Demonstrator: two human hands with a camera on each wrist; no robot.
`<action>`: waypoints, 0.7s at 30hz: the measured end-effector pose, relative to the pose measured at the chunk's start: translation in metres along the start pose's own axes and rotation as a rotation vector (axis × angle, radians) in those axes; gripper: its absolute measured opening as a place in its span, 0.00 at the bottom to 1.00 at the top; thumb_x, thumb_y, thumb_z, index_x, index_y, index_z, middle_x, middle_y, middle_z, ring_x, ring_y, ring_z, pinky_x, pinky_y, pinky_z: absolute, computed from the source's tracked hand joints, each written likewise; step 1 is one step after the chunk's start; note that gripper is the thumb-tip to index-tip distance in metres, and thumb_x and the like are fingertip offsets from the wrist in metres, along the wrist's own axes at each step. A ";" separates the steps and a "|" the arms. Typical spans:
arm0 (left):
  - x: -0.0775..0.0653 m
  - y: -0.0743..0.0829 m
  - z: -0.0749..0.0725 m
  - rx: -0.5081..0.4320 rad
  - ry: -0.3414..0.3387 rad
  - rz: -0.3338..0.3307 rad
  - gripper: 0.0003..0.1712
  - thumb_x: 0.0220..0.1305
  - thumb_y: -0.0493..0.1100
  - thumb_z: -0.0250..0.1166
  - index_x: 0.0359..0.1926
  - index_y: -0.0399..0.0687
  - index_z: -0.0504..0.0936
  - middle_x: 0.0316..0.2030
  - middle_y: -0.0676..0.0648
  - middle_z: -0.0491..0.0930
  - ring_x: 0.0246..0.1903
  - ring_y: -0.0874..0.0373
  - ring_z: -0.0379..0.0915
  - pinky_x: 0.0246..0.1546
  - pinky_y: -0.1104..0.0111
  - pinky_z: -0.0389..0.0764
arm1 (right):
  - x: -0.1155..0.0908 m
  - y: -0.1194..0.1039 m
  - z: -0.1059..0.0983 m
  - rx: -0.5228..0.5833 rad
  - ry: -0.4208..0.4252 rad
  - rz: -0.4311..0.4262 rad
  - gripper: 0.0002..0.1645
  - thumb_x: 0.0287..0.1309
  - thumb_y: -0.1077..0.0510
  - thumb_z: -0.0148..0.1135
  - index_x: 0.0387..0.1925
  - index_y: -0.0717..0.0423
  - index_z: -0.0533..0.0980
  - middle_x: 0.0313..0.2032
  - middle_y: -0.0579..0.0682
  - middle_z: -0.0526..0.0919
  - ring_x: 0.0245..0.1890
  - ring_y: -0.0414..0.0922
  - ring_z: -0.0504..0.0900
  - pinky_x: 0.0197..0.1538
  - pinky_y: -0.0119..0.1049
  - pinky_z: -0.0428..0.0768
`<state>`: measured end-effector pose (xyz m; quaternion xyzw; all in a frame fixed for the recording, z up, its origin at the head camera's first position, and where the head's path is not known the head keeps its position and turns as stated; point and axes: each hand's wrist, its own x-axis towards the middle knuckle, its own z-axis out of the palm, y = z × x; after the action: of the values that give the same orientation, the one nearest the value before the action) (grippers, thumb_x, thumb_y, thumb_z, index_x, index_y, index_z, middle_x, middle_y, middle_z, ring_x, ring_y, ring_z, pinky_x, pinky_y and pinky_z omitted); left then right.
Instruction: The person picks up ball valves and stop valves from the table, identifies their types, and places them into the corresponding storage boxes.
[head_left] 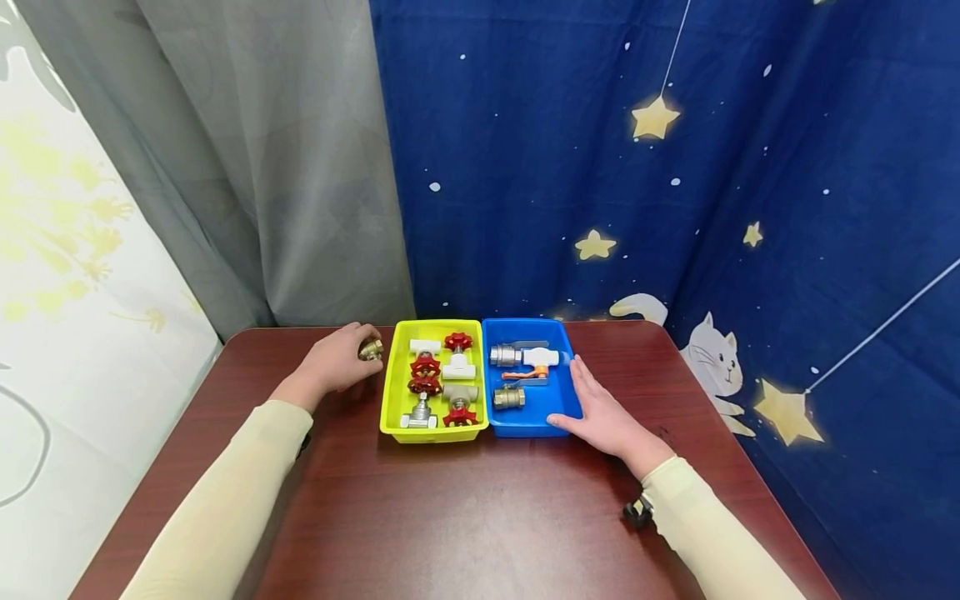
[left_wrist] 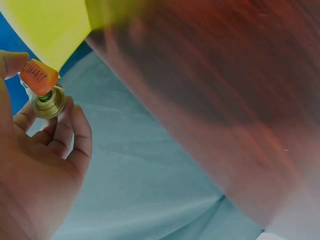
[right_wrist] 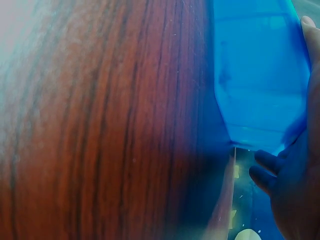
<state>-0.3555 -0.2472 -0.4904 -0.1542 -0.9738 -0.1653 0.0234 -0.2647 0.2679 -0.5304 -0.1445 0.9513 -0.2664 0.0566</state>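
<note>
My left hand (head_left: 345, 358) grips a small brass valve (head_left: 371, 349) just left of the yellow tray (head_left: 387, 400). In the left wrist view, the valve's orange handle (left_wrist: 40, 77) and threaded brass end (left_wrist: 50, 104) show between thumb and fingers. My right hand (head_left: 603, 412), fingers extended, lies along the right side of the blue tray (head_left: 555, 425). Inside the blue tray are a steel valve with a grey lever (head_left: 506, 356), a white valve with an orange lever (head_left: 540, 358) and a brass valve (head_left: 510, 397).
Several valves fill the yellow tray, most with red handwheels (head_left: 425, 367), plus a metal one (head_left: 420, 414) near its front. Both trays stand side by side at the far edge of a dark red wooden table (head_left: 480, 517). Behind hang grey (head_left: 322, 167) and blue curtains (head_left: 525, 167).
</note>
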 end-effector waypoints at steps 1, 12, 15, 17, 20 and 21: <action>0.001 0.003 -0.001 0.001 0.004 0.007 0.31 0.70 0.57 0.73 0.66 0.47 0.81 0.54 0.42 0.81 0.47 0.44 0.79 0.53 0.45 0.83 | 0.000 0.000 0.000 -0.002 0.000 0.001 0.73 0.70 0.26 0.67 0.91 0.52 0.35 0.90 0.51 0.33 0.88 0.63 0.43 0.79 0.73 0.58; 0.010 0.036 -0.014 0.035 0.029 0.108 0.29 0.67 0.56 0.73 0.64 0.49 0.83 0.51 0.46 0.82 0.46 0.48 0.77 0.52 0.49 0.82 | 0.000 -0.001 0.000 0.006 0.002 -0.001 0.72 0.70 0.26 0.67 0.91 0.52 0.35 0.90 0.51 0.33 0.88 0.63 0.44 0.79 0.73 0.58; 0.012 0.049 -0.017 0.049 0.025 0.144 0.29 0.66 0.55 0.74 0.63 0.49 0.84 0.50 0.46 0.82 0.46 0.48 0.77 0.52 0.50 0.82 | 0.000 -0.001 0.000 0.003 0.002 -0.003 0.72 0.71 0.26 0.67 0.91 0.52 0.35 0.90 0.52 0.33 0.88 0.64 0.44 0.79 0.74 0.58; 0.013 0.058 -0.018 0.057 0.021 0.164 0.29 0.65 0.55 0.75 0.64 0.50 0.84 0.50 0.47 0.81 0.45 0.48 0.77 0.52 0.50 0.83 | 0.000 0.000 0.000 0.004 0.002 -0.003 0.72 0.70 0.26 0.67 0.91 0.52 0.34 0.90 0.52 0.33 0.88 0.64 0.44 0.79 0.74 0.58; 0.015 0.071 -0.018 0.068 0.008 0.187 0.30 0.65 0.56 0.77 0.65 0.52 0.84 0.50 0.48 0.81 0.45 0.49 0.77 0.52 0.51 0.83 | 0.000 0.000 0.000 0.009 0.002 -0.005 0.73 0.70 0.26 0.67 0.91 0.52 0.35 0.90 0.52 0.33 0.88 0.64 0.44 0.79 0.73 0.59; 0.016 0.076 -0.019 0.069 0.002 0.197 0.30 0.65 0.56 0.77 0.65 0.53 0.84 0.49 0.48 0.81 0.45 0.49 0.77 0.51 0.51 0.83 | 0.000 0.000 0.000 0.013 0.003 -0.005 0.73 0.70 0.26 0.67 0.91 0.52 0.35 0.90 0.51 0.33 0.88 0.64 0.44 0.79 0.73 0.59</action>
<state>-0.3472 -0.1806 -0.4474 -0.2482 -0.9590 -0.1287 0.0459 -0.2652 0.2677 -0.5308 -0.1463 0.9492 -0.2730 0.0555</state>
